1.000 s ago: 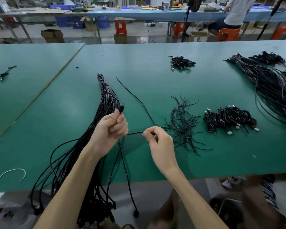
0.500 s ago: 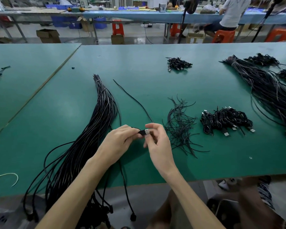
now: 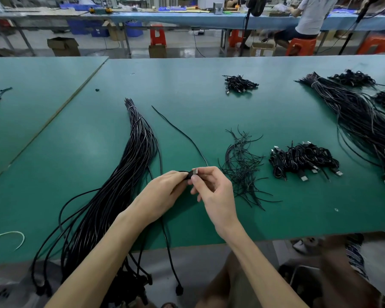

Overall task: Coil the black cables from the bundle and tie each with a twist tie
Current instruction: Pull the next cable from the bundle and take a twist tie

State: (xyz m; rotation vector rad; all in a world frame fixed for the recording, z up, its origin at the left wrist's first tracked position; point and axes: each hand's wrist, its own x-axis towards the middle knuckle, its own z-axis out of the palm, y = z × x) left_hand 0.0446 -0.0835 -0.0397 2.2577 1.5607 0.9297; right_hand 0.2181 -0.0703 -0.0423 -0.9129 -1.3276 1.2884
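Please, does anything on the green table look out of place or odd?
Nothing looks damaged. One pale curved strand lies alone near the front left edge of the table, unlike the black twist ties heaped in the middle. The cable bundle hangs off the front edge.

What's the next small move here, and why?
Probably hold the plug in the left hand and slide the right hand out along the cable to draw a first loop. Both hands pinch the plug, the cable beyond them lies stretched out across the table, uncoiled, and the twist ties lie untouched to the right.
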